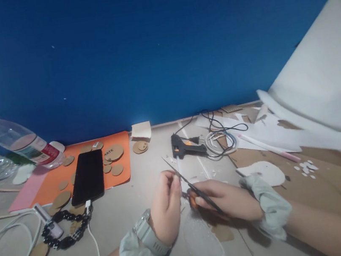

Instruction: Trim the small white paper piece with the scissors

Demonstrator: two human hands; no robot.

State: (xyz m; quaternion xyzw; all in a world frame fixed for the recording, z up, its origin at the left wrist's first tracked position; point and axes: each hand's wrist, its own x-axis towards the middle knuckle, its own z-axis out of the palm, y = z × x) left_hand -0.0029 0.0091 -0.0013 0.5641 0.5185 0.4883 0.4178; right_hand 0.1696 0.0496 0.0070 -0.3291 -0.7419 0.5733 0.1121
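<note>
My right hand (211, 199) is closed round the handles of a pair of dark scissors (184, 180), whose long blades point up and left over the table. Left of the blades, my left hand (168, 203) is closed, thumb against the curled fingers; what it pinches, if anything, is too small to make out. Small white scraps (171, 159) lie just beyond it. Beneath and between the hands rests a translucent whitish oval piece (203, 243). A black hot glue gun (188, 147) lies behind the hands, with a coiled cable beside it.
At the left, a black phone (87, 177) and cardboard discs (115, 152) lie on orange paper (126, 169). A red-capped bottle (25, 143), a beaded bracelet (65, 230) and cables are near. White cut-outs (265, 173) and paper cover cardboard (326, 181) at the right, below a blue wall.
</note>
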